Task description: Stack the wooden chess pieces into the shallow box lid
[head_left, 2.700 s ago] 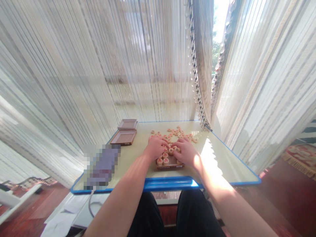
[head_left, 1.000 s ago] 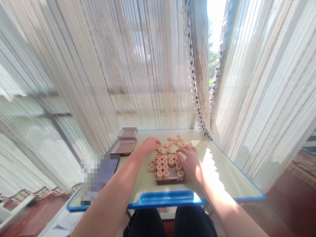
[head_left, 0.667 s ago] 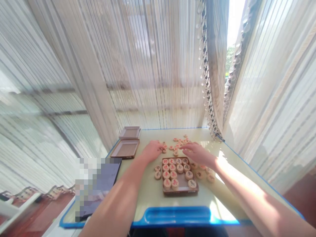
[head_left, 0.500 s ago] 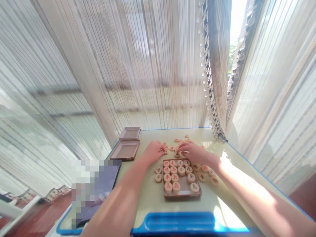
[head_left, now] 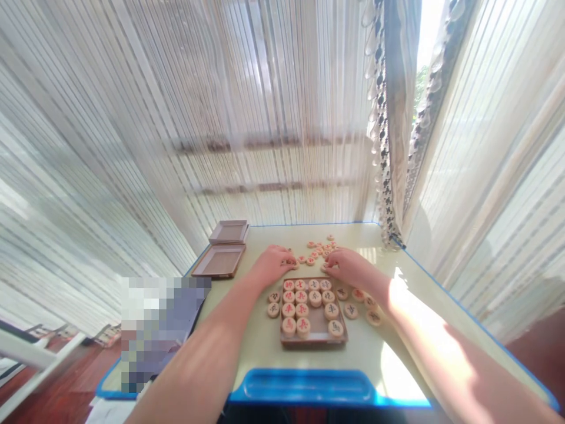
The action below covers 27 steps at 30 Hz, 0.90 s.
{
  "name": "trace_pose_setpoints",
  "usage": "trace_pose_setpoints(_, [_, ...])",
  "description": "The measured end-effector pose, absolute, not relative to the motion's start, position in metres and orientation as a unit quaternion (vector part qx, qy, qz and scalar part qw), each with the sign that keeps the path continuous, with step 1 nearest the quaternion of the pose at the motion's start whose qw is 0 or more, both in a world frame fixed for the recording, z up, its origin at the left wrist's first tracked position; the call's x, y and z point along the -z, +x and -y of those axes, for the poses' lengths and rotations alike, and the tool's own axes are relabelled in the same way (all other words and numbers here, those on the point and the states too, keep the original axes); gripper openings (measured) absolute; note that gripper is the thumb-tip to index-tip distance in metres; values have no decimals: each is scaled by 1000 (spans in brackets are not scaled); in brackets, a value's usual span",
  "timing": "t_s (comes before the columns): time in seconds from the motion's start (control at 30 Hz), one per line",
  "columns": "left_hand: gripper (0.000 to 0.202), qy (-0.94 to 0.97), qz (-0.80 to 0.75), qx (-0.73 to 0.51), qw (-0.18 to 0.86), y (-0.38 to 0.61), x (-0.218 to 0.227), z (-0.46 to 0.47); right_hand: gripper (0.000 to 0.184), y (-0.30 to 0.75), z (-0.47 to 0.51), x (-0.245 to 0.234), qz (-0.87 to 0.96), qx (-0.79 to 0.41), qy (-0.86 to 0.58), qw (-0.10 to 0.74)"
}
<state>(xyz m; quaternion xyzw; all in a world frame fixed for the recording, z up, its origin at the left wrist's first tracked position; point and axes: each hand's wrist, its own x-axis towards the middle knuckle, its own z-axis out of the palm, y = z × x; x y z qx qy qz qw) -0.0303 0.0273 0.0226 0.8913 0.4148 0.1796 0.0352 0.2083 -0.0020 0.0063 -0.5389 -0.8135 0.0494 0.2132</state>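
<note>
My left hand is beyond the box with its fingers curled down around Chinese chess pieces on the table; one round wooden piece shows by its fingertips. Across from it, my right hand has thumb and fingers closed on another piece, partly hidden by them. Between and behind the hands lie several loose pieces, many with red characters. Nearer me sits a shallow brown box holding rows of pieces, red-marked on the left and dark-marked on the right, with a gap in the middle.
Two dark-marked pieces lie left of the box, and several more lie to its right. Two shallow open trays stand at the back left. A dark flat device, partly blurred, rests at the left. Sheer curtains hang behind the blue-edged table.
The view has shifted slightly, moving the box left in the picture. My right hand has moved a little right relative to the box, its fingers at a piece. The left hand stays over its pieces.
</note>
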Motion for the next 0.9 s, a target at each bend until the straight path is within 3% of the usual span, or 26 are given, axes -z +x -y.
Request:
trace_pose_setpoints(0.53, [37, 863, -430, -265, 10, -24, -22, -25, 18, 210, 5, -7, 809, -71, -539, 223])
trace_pose_setpoints(0.73, [31, 866, -415, -279, 30, -17, -31, -11, 20, 205, 12, -16, 739, -111, -585, 315])
trace_pose_setpoints(0.9, [28, 873, -392, -286, 58, -10, -34, 1, 26, 190, 26, -25, 728, -161, -539, 391])
